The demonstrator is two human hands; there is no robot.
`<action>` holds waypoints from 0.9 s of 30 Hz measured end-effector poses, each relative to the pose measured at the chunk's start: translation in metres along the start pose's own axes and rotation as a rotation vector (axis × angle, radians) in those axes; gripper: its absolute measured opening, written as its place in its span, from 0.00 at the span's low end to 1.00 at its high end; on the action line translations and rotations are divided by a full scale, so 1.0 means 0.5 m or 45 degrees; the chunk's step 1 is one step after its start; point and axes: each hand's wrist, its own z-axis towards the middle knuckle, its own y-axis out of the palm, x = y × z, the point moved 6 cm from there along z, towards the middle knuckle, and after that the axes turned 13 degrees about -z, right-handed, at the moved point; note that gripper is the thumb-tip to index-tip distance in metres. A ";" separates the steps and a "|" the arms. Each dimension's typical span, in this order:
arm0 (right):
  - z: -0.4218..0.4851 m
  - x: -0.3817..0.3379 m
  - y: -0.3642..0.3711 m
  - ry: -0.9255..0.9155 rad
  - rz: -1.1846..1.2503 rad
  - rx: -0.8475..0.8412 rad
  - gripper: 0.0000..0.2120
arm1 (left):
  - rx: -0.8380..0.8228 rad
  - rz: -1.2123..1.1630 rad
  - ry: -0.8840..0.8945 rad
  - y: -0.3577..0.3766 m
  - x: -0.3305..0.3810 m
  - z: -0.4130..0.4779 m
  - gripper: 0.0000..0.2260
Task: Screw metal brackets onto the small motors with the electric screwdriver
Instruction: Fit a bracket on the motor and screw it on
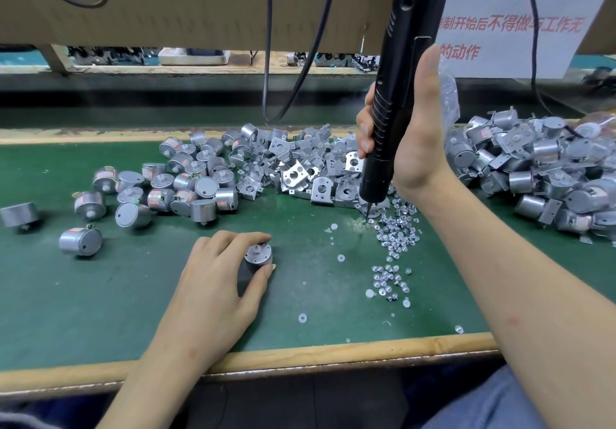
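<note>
- Head view: the left grip (213, 282) pinches one small silver cylindrical motor (258, 255) between thumb and fingertips. The motor stands shaft-up on the green-matted counter (100, 295), near its front edge, and has no bracket on it yet.
- The right grip (410, 135) is wrapped round the black electric screwdriver (400, 95), held upright with the thumb lying along its body.
- The screwdriver's bit (367, 213) points down at the edge of a scattered heap of small shiny screws (396, 232). I cannot tell whether it touches one.
- Just behind the tool's nose lies a pile of bent grey metal brackets (300, 162).
- Left of the brackets sits a loose cluster of bare silver motors (186, 178), with a few strays further left.
- Far right, a larger heap of motors with brackets fitted (533, 168) suggests much of the batch is done.
- Small white plastic washers (302, 318) dot the mat between the two grips.
- As I judge it, this unit is only starting. A screw is likely being picked up, and a bracket must then be seated and fastened. Dozens of bare motors remain.
</note>
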 end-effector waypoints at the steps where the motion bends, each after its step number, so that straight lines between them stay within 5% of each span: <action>1: -0.001 0.002 0.005 0.010 0.004 -0.015 0.35 | 0.001 0.002 0.003 0.000 0.000 0.000 0.14; 27: -0.020 0.020 0.044 0.098 0.022 -0.069 0.37 | -0.022 -0.008 0.058 0.006 0.008 0.003 0.15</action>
